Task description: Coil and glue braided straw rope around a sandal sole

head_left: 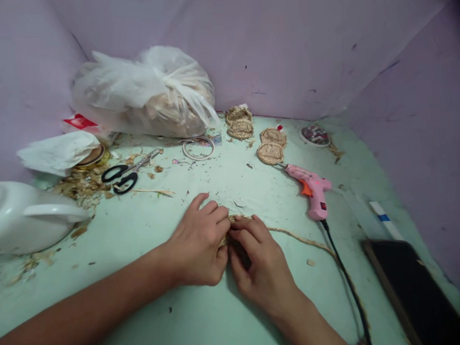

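Note:
Both hands meet at the middle of the pale green table [140, 311]. My left hand [198, 245] and my right hand [258, 260] are curled, fingers pressed together on a small coil of woven straw braid [231, 221], mostly hidden under them. A loose tail of the straw braid [307, 241] runs off to the right from the hands across the table.
A pink glue gun [311, 189] with a black cord [347, 284] lies to the right. Black-handled scissors [125, 175], a ring [198, 147], finished straw coils [271, 146], a plastic bag [145, 92], a white jug [18, 216] and a dark board [418, 297] surround the hands. Straw scraps litter the left.

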Demonstrator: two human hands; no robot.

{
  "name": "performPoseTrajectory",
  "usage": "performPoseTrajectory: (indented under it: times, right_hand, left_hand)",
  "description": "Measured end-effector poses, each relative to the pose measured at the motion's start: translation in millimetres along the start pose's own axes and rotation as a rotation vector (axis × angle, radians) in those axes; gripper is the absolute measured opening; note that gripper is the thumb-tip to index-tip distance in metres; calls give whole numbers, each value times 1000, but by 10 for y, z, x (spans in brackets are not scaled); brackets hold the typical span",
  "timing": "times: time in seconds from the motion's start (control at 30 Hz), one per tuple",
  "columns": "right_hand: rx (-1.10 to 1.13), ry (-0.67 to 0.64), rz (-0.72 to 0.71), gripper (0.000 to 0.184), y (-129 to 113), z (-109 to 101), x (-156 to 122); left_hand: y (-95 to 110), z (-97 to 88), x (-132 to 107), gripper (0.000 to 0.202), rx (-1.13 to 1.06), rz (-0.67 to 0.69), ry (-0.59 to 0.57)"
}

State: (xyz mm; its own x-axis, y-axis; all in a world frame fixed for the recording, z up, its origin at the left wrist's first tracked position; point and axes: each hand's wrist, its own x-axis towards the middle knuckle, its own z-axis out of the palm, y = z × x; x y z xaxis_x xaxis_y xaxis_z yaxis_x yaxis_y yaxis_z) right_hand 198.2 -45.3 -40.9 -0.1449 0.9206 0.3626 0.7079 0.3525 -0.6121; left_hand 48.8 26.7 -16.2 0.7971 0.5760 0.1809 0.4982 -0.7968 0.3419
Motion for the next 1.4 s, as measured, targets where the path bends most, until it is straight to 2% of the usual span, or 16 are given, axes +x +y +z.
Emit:
performPoseTrajectory:
  times: [0.07, 0.13, 0.3, 0.4, 0.67, 0.77, 0.87, 1.0, 1.17, 1.4]
  right_hand:
    - [37, -72, 5, 24, 7, -56, -1]
    - [75, -72, -9, 29, 2, -102, -4]
    - [84, 175, 24, 23, -7, -175, 1]
    - [-8, 247, 84, 22, 51, -215, 20]
    - [-99, 194, 156, 22, 164, -242, 35]
    - [-115, 178, 160, 24, 158, -242, 32]
    - [-124, 188, 155, 25, 163, -257, 33]
    - [-134, 202, 148, 26, 162, -297, 32]
    - [-143, 176, 168, 23, 123, -358, 22]
    - [-150, 116, 171, 19, 93, -377, -15]
  left_hand:
    - [0, -40, 6, 16, -5, -3, -46]
    - [1, -67, 15, 20, -2, -9, -76]
    - [51, -95, 22, 28, 47, -39, -90]
    - [77, -125, 15, 34, 39, -50, -101]
    - [-37, -301, -35, 53, 17, -29, -202]
    - [-144, -409, -35, 47, 38, -70, -195]
    - [-261, -530, -40, 34, 90, -178, -163]
    - [-327, -670, -66, 30, 142, -300, -168]
    - [-232, -732, -78, 20, 214, -390, -254]
    - [-57, -655, -148, 15, 256, -328, -310]
